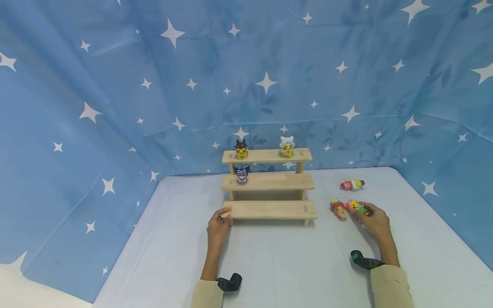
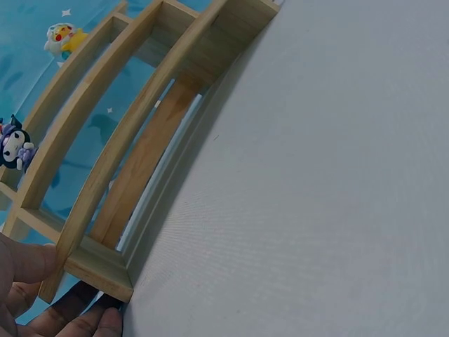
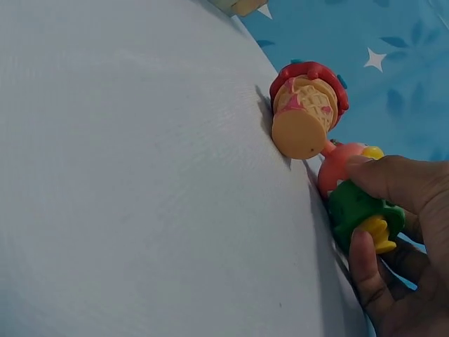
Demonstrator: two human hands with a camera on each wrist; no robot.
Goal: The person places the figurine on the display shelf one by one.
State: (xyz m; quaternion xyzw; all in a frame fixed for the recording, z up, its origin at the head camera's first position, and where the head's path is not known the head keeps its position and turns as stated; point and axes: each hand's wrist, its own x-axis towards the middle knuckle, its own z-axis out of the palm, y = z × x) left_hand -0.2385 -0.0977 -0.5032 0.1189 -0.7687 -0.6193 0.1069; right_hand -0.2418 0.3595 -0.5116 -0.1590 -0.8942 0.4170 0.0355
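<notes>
as the left hand (image 1: 218, 224) grips a three-tiered pale wooden shelf (image 1: 269, 209), the right hand (image 1: 374, 219) pinches a pink-and-green plastic figurine (image 3: 351, 210) right of it; three painted figurines (image 1: 287, 147) stand shelved; this and two loose figurines (image 1: 339, 209) seemingly remain.

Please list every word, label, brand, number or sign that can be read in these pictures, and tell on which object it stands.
No text can be read in any view.
Lying pink-and-yellow figure: a pale mark, too small to read.
Right wrist device: a green patch, too small to tell if anything is written.
Wooden shelf, and pink-and-green figure in the right hand: no lettering visible.
Blue backdrop: stars and leaf shapes, no letters.
</notes>
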